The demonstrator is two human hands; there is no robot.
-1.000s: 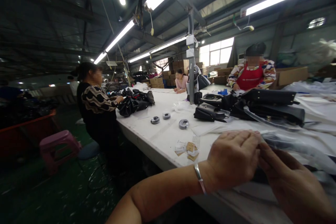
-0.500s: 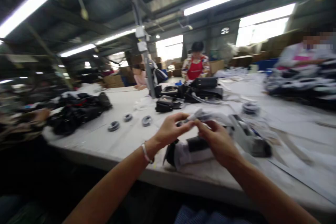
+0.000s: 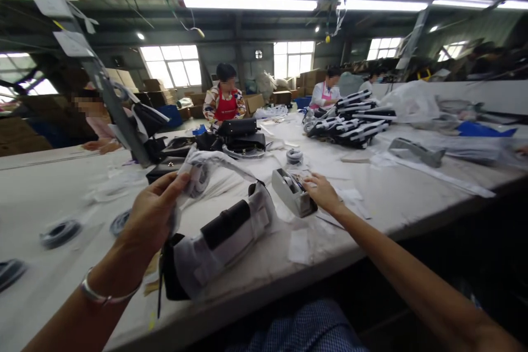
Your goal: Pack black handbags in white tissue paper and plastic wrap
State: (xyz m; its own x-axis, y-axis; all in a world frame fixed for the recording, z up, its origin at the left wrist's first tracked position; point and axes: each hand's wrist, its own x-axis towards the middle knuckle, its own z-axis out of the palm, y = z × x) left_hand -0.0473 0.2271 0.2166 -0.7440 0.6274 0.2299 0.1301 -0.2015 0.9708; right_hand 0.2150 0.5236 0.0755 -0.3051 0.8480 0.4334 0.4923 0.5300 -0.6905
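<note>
My left hand (image 3: 152, 214) is closed on a strap (image 3: 198, 168) wrapped in thin white material, with a coiled part hanging beside the thumb. The strap runs over to a black handbag (image 3: 225, 225) lying on the table, its body partly wrapped in white. To the right of the bag stands a grey tape dispenser (image 3: 292, 198) with a roll in it. My right hand (image 3: 322, 190) is at the dispenser's right side, fingers stretched out; their tips partly overlap small items there, and I cannot make out contact.
Grey coils (image 3: 61, 232) lie at the left, and another coil (image 3: 294, 156) behind the dispenser. Black bags (image 3: 241, 137) sit beyond, near a metal post (image 3: 124, 115). Wrapped straps (image 3: 350, 121) are piled farther right, before a second dispenser (image 3: 416, 151). Co-workers stand across the table.
The view has swung to the right. My hands, together on the wrapped strap before, are now apart: the right has let go and moved to the tape dispenser.
</note>
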